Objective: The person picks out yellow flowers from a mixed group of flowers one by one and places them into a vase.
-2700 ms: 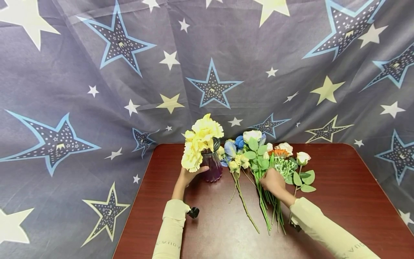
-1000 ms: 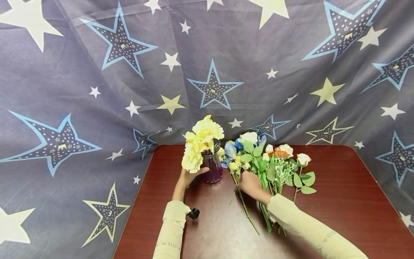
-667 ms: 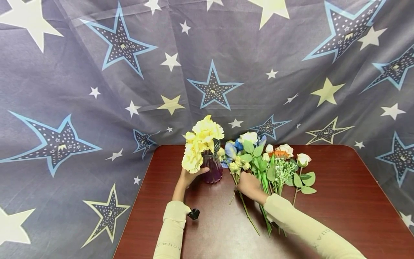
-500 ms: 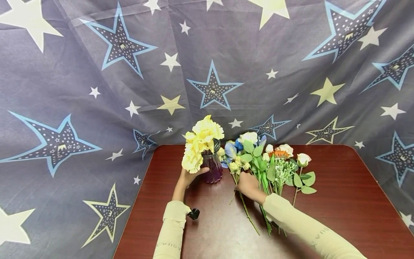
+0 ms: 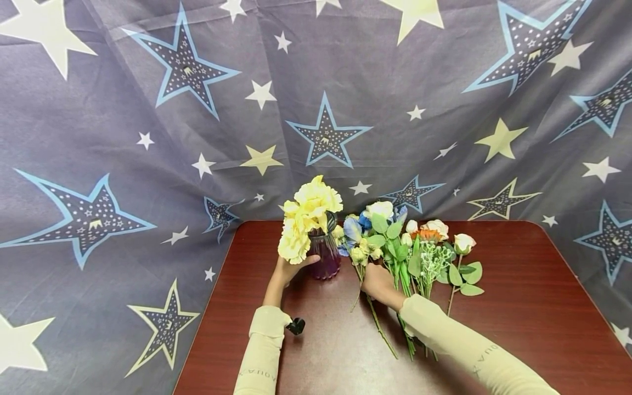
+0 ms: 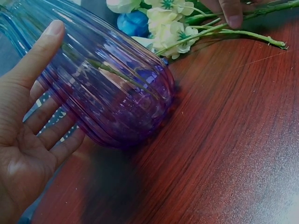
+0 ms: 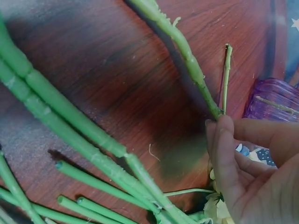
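My left hand (image 5: 292,269) is round the ribbed purple-and-blue glass vase (image 5: 324,258), which stands upright with large yellow flowers (image 5: 308,214) in it. In the left wrist view the thumb lies along the near side of the vase (image 6: 121,79) and the fingers pass behind it; a stem shows through the glass. My right hand (image 5: 379,282) is at the stems below some small pale yellow flowers (image 5: 364,252). Close up in the right wrist view, its thumb and fingertips pinch a knobbly green stem (image 7: 190,65) lying along the table.
Right of the vase lie blue flowers (image 5: 353,227), a white rose (image 5: 379,209), an orange flower (image 5: 428,235) and a pink-edged rose (image 5: 463,243). Their green stems point toward the table's front. A star-patterned cloth (image 5: 237,109) hangs behind the dark red table (image 5: 523,307).
My right hand has moved left from the bundle of green stems to the pale yellow flowers' stem, then stayed there. The white rose has shifted slightly left. My left hand keeps its place on the vase.
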`<state>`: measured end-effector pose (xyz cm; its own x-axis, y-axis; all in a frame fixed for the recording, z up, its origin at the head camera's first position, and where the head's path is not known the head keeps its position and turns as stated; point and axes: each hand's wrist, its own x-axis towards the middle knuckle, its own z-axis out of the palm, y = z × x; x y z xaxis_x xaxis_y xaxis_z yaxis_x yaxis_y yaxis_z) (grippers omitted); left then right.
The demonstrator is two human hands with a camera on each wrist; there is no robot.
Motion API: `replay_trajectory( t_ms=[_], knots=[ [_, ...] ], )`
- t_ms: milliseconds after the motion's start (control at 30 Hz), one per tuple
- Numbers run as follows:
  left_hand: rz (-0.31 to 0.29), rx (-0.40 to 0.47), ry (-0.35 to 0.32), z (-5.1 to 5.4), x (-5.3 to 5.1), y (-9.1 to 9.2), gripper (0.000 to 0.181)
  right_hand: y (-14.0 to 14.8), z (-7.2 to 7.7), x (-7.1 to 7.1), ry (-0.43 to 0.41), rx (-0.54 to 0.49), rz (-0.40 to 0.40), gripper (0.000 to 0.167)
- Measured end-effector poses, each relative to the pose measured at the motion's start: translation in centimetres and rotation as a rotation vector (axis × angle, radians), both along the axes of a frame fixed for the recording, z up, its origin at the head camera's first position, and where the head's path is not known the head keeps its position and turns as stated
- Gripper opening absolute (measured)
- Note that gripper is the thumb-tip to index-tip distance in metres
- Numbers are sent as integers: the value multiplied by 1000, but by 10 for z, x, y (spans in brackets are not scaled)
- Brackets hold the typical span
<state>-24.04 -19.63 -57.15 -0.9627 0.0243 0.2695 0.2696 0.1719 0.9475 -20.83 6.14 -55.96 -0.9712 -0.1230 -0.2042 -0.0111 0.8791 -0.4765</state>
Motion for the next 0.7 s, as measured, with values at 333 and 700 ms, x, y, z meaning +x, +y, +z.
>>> replay_trajectory(
  t_ms=[333, 700],
  knots=[
    [-13, 3, 23, 17, 11, 2, 89, -1, -1, -2, -32, 13, -17, 27],
    [-24, -8, -5, 20, 12, 1, 91, 2, 2, 2, -59, -28, -2, 17]
  ],
)
